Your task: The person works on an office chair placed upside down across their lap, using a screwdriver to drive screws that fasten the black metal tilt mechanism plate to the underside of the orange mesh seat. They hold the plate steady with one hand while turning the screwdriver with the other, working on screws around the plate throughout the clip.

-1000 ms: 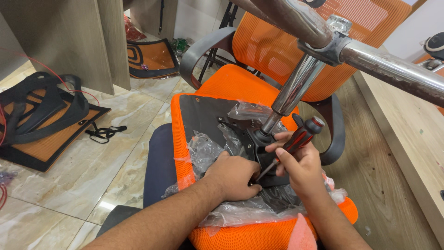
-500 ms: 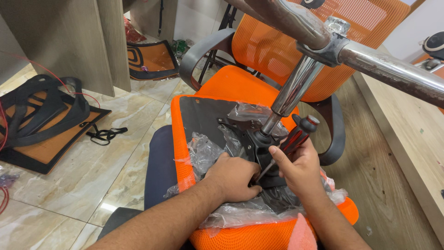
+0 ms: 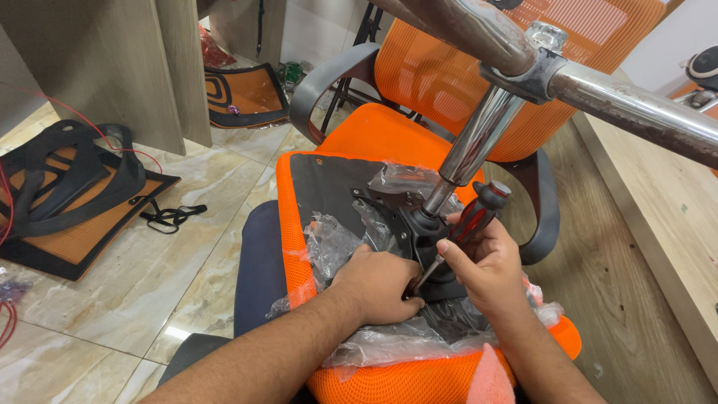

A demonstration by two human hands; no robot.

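The right hand [image 3: 485, 263] is closed around a screwdriver [image 3: 462, 233] with a red and black handle, its shaft slanting down and to the left toward the black metal bracket [image 3: 416, 241] bolted under an upturned orange seat [image 3: 351, 187]; the tip is hidden behind the left hand [image 3: 380, 286], which rests curled on the bracket just beside the shaft, and whether it pinches a screw cannot be told. Risk: the tip may slip off the fastener and strike the left fingers, since they lie in line with the push. Loose clear plastic wrap [image 3: 333, 239] crowds the bracket and could snag the tip or hide a dropped screw. The chrome column [image 3: 479, 142] rises directly behind the handle, and chrome legs [image 3: 636, 112] cross overhead to the right, so upward and far-side swing of the handle is tight. The seat lies on another chair [image 3: 258, 269] and may rock under side load. Open room lies to the near right above the wooden worktop [image 3: 658, 224] and to the left over the tiled floor [image 3: 149, 262], where a chair back panel [image 3: 67, 202] lies well apart
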